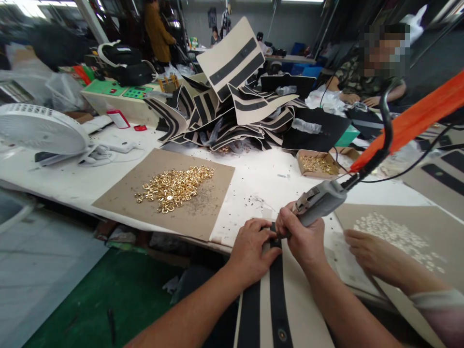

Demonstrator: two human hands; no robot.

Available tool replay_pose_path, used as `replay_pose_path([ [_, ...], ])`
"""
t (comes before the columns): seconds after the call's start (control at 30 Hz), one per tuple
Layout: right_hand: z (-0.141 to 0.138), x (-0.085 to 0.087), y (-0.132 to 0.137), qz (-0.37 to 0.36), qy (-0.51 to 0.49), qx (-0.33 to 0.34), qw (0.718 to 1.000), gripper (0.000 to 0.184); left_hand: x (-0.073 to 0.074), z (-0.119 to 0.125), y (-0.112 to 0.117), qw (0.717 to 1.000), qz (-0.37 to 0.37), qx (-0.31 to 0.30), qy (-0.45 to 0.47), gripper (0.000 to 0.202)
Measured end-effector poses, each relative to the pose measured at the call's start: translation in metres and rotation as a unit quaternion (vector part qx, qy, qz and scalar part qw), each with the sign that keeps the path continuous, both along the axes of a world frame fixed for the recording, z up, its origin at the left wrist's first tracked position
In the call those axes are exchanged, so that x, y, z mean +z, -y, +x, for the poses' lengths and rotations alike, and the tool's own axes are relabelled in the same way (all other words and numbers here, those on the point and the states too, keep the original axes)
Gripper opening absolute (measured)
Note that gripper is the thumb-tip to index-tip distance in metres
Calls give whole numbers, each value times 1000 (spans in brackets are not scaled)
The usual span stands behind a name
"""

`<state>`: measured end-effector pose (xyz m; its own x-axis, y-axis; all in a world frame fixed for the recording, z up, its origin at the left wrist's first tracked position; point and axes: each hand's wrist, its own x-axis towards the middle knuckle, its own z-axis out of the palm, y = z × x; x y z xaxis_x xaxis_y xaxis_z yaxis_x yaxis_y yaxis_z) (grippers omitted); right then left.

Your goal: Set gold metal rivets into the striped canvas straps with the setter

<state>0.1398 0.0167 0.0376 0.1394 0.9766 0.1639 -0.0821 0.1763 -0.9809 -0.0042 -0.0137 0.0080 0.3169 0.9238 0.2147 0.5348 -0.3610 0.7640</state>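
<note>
Evidently the striped panel (302,314) lies lengthwise at the lower centre of the frame, its far end on the table (250,193) and its near end towards the bottom edge, probably so that the black strip (277,280) lies in easy reach of both hands; a small round fitting (282,334) shows on that strip near the bottom of the frame. The grey power tool (322,200) slants down from the right of centre, its rear joined to a dark hose (387,116) beside an orange sleeve (424,121); that overhead line perhaps spares the wrist some weight. Gold rings (177,186) lie heaped on a brown sheet (119,198) left of centre, and small pale pieces (391,234) are spread out at the right, seemingly loose for quick picking.

The left hand (251,249) rests on the panel, thumb and forefinger parted in a narrow gap about the strip's far end, apparently steadying it; the right hand (304,237) is wrapped round the tool's front, fingertips close to the strip, though whether they also pinch a small part I cannot tell; a co-worker's hand (373,251) reaches over the pale pieces, its grasp unclear.
</note>
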Motion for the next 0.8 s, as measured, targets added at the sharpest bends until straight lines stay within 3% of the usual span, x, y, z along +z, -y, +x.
replay_pose_path([
  [0.3,4,2,1,32,69,74,994,29,-1,0,-2,1000,-12,-6,1,33],
  [0.53,6,-5,-4,42,26,153,987,29,0,0,-2,1000,-21,-6,15,34],
  [0.8,4,-3,-6,47,20,191,980,23,0,1,-2,999,-33,-2,31,22],
])
